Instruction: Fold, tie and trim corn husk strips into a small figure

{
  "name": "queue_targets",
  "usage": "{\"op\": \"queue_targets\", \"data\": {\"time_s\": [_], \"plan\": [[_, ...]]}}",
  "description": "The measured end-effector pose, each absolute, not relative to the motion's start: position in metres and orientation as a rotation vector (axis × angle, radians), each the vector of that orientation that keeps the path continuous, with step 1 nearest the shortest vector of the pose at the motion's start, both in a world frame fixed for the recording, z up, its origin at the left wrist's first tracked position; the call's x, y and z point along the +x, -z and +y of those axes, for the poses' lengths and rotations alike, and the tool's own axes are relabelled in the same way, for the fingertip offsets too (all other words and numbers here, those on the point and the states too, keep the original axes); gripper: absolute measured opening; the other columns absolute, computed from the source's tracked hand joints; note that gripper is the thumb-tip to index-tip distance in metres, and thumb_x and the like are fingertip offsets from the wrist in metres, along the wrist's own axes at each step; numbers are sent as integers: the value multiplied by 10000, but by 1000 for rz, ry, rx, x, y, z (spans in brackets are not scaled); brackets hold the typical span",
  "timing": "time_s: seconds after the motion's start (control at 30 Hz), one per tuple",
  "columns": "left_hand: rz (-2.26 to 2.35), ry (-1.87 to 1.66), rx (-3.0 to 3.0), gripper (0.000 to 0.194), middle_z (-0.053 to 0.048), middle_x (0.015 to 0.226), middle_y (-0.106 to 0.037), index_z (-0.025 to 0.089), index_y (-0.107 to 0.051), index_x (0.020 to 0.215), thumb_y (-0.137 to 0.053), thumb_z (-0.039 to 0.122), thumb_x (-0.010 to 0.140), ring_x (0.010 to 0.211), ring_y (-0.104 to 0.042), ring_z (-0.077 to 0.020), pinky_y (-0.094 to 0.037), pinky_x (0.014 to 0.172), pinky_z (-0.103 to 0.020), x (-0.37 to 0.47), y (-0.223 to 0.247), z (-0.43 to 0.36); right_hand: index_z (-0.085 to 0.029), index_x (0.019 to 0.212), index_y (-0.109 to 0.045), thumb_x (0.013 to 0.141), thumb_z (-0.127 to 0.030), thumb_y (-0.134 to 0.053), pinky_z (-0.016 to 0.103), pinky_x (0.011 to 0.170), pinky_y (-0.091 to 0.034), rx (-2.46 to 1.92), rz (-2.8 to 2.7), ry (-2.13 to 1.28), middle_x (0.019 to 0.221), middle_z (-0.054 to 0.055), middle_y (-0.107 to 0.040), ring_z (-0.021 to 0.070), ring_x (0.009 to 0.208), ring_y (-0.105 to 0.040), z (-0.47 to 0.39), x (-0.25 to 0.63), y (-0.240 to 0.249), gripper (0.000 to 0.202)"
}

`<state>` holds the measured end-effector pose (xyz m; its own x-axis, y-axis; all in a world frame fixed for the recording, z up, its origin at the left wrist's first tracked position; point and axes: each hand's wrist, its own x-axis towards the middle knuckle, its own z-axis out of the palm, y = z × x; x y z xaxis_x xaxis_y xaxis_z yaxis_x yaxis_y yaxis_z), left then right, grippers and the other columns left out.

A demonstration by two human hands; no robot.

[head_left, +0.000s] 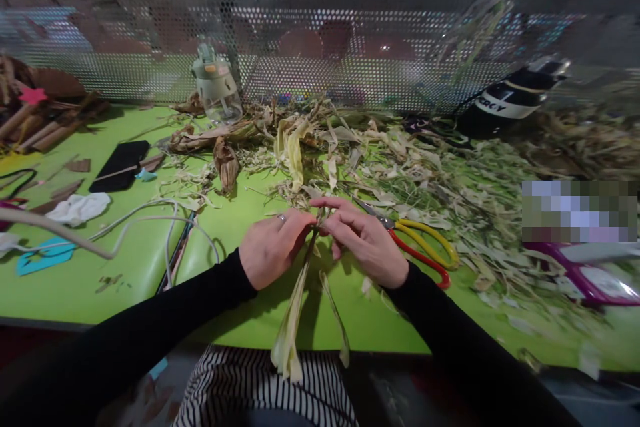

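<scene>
Both hands meet at the front middle of the green table. My left hand (274,248), with a ring on one finger, pinches the upper end of a pale corn husk strip (295,320). From there the strip fans out and hangs past the table edge. Opposite it, my right hand (367,240) has thumb and fingers closed on the same gathered top, and its index finger reaches over it. A thinner husk strip (336,317) dangles to the right. Scissors (425,240) with yellow and red handles lie just beyond my right hand. Exactly how the fingers grip the top is partly hidden.
Shredded husks (370,147) cover the back and right of the green table (130,280). A clear bottle (217,90) and a black bottle (510,103) stand by the perforated metal screen (310,67). Left lie a phone (117,167), a white cable (120,223) and crumpled tissue (79,208).
</scene>
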<state>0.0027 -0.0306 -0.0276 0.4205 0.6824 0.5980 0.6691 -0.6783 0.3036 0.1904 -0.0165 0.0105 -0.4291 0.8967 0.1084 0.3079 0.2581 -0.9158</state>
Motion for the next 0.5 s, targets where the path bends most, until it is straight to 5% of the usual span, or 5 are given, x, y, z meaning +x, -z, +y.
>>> {"op": "queue_targets", "data": {"time_s": [0.1,0.3,0.4,0.5], "plan": [[1300,-1137,2466,154,-31,888,-660,187,-509,1027,-435,185,892,739,-630,-128,-479,629,-232,3,25,-29,-169,590,-531,854,-380,-551,268,605,-468,-1039,-1863,-991,1156,87,-556,199,947,-567,-15,196,-10,339],[1155,-1110,2381,137,-34,821,-633,165,-558,933,-427,170,893,735,-588,-113,-467,659,-220,1,18,-25,-197,725,-479,883,-440,-499,184,368,-321,-725,-1725,-1293,854,17,-596,50,453,-437,-19,199,-2,290],[1159,-954,2482,213,-25,802,-607,179,-582,957,-383,143,891,697,-566,-117,-446,615,-222,-2,16,-25,-203,724,-438,905,-462,-446,186,395,-314,-825,-1769,-1384,593,-52,-484,57,424,-383,-22,194,-3,317],[1210,-850,2592,232,-23,783,-589,190,-607,933,-385,152,881,667,-551,-128,-428,590,-235,-4,17,-22,-194,667,-421,898,-480,-449,203,448,-312,-1014,-1875,-1243,557,-58,-399,65,469,-350,-21,189,-4,368]]}}
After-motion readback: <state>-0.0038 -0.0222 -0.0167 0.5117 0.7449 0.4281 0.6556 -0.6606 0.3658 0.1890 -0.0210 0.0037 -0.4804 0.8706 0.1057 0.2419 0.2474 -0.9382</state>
